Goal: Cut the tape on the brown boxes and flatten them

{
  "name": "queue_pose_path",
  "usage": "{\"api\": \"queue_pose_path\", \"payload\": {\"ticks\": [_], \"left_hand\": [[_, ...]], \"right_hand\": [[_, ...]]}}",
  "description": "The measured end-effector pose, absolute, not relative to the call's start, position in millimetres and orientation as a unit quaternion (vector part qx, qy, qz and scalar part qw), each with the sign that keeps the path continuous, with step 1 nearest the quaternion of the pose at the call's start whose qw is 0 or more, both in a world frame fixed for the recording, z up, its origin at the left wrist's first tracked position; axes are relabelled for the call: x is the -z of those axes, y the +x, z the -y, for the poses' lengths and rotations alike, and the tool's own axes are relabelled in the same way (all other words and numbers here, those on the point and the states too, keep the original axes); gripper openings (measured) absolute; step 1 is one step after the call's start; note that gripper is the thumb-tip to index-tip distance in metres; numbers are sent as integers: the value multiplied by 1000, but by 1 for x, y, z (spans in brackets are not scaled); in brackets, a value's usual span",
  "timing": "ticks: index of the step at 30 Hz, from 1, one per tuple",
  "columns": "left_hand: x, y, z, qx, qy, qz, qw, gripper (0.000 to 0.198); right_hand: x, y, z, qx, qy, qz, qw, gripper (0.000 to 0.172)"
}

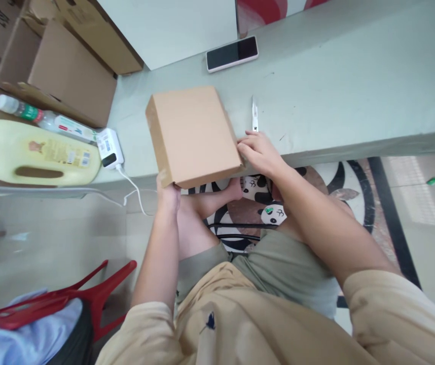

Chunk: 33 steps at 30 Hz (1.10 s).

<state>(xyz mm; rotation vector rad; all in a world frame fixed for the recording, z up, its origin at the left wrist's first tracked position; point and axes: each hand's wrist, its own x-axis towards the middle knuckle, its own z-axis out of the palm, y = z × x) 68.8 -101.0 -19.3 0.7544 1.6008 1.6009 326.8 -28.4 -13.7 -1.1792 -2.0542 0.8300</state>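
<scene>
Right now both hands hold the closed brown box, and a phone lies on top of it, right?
No: the head view shows the phone lying on the table beyond the box, not on it. The left hand and right hand do hold the closed box.

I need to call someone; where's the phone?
Head view, upper centre: the phone lies on the table beyond the box, by the white panel.

Cardboard box (194, 134): matt brown board, smooth and unprinted. Table (335, 91): pale matt covering, faintly scuffed. Phone (232, 53): glossy dark glass in a pale shell. Jug (35, 154): yellow plastic with a soft sheen (paper label stuck on). Knife (254, 114): bare bright metal. Chair (69, 299): glossy red plastic. Floor (411, 203): polished, reflective tile.
</scene>
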Motion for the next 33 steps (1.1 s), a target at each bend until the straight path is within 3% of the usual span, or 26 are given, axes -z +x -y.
{"api": "queue_pose_path", "payload": {"ticks": [5, 9, 11, 17, 25, 33], "left_hand": [[23, 77, 98, -650, 239, -604, 393, 17], [25, 75, 100, -649, 218, -607, 403, 18], [26, 74, 102, -647, 233, -600, 408, 24], [17, 70, 104, -651, 259, -564, 436, 37], [12, 64, 106, -575, 303, -531, 544, 34], [31, 54, 105, -551, 332, -575, 506, 59]], "right_hand": [[7, 342, 27, -435, -398, 693, 415, 41], [3, 342, 34, -428, -317, 728, 431, 76], [3, 339, 37, -413, -327, 741, 416, 85], [5, 335, 38, -452, -374, 716, 379, 53], [7, 335, 34, -463, -421, 661, 414, 56], [7, 336, 34, -456, -433, 665, 402, 51]]}}
